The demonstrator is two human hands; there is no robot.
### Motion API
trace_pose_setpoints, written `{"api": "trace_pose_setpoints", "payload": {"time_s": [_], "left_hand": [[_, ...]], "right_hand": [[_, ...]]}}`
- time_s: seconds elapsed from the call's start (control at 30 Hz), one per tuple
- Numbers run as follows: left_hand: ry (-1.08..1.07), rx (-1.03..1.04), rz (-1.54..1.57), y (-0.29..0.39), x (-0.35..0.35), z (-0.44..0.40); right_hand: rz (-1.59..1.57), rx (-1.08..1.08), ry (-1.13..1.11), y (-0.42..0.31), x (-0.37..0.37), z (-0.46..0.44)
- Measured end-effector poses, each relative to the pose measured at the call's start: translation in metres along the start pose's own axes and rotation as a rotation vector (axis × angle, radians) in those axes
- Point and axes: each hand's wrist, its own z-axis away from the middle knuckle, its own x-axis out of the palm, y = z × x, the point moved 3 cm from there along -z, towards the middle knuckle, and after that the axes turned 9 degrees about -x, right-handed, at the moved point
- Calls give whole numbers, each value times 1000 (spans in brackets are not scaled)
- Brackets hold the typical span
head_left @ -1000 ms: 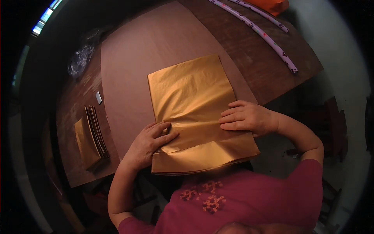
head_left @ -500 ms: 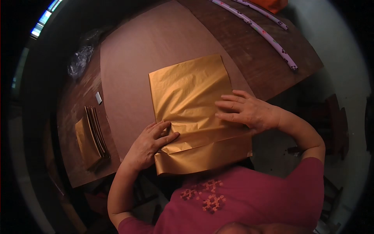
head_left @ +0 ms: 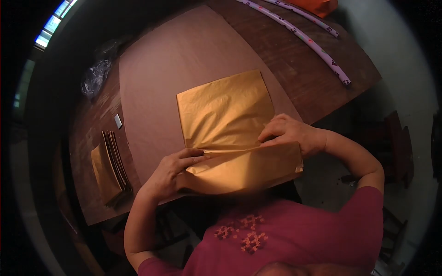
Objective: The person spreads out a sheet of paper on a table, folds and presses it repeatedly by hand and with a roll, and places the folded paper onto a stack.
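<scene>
A sheet of shiny gold paper lies on the large brown sheet, its near part bent up into a broad flap by the table's near edge. At the flap's left end my left hand grips the paper, fingers along the crease and thumb mostly hidden. My right hand has curled fingers closed on the right side of the crease; part of it is behind the flap. Creases run across the paper between both hands.
The brown sheet covers much of the wooden table. Folded gold pieces stand at the left, near a small silvery object and crumpled clear plastic. Two patterned lilac rolls and something orange lie at the far right.
The near part of the gold paper has been lifted and folded away from my body. My right hand has gone from spread fingers to curled ones at the crease; my left hand has shifted slightly.
</scene>
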Motion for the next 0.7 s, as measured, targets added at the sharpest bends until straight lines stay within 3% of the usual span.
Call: {"api": "trace_pose_setpoints", "payload": {"time_s": [0.07,0.1,0.17,0.2,0.33,0.47,0.53,0.7], "left_hand": [[5,-98,117,-21,-8,-7],[19,-202,210,-43,-7,-12],[-48,-459,521,-54,-18,-30],[-89,-598,629,-57,-23,-38],[46,-874,863,-60,-16,-65],[91,-800,980,-79,-7,-62],[287,-764,1043,-93,-5,-51],[399,-734,1010,-71,4,-43]], "right_hand": [[-255,204,161,24,1,7],[-736,318,338,22,1,-2],[-555,417,535,44,-1,-9],[-894,665,652,46,-9,-18],[-971,815,863,68,-3,-24],[-1090,876,792,74,3,-23],[-1076,884,773,70,0,-25],[-1101,881,760,67,0,-25]]}}
